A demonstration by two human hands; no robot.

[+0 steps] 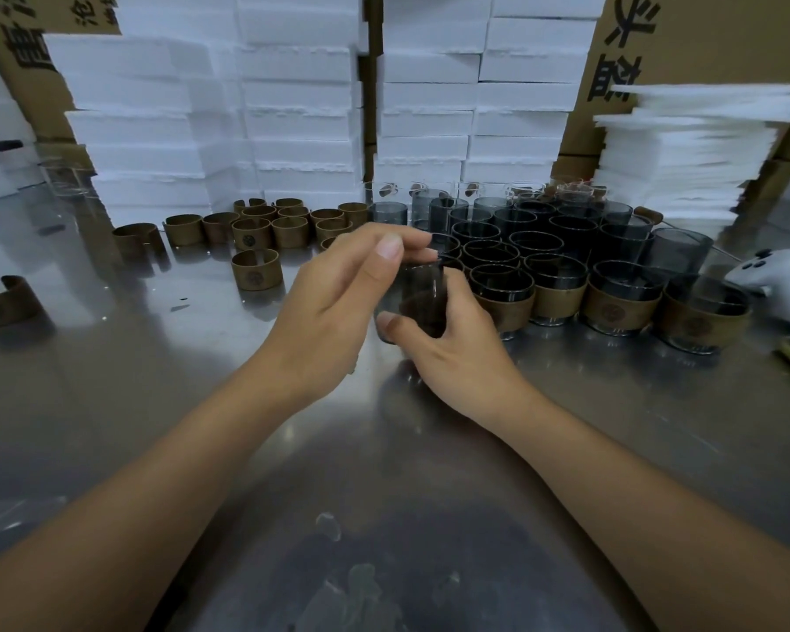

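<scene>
A small smoky-grey glass cup (418,296) is held above the steel table (165,380) at the centre of the view. My right hand (452,344) grips it from the right and below, thumb across its lower front. My left hand (338,303) is at its left, thumb and fingers curled over the rim. Whether a brown sleeve sits on this cup I cannot tell. Behind it stand several grey glass cups (534,248); those in the front row (621,298) wear brown sleeves. Several loose brown split-ring sleeves (256,269) lie to the left.
White foam boxes (293,107) are stacked along the back, with cardboard cartons (703,38) behind. A pile of white foam sheets (694,152) stands at the right. A white controller (780,280) lies at the right edge, and one more brown sleeve (1,301) at the far left.
</scene>
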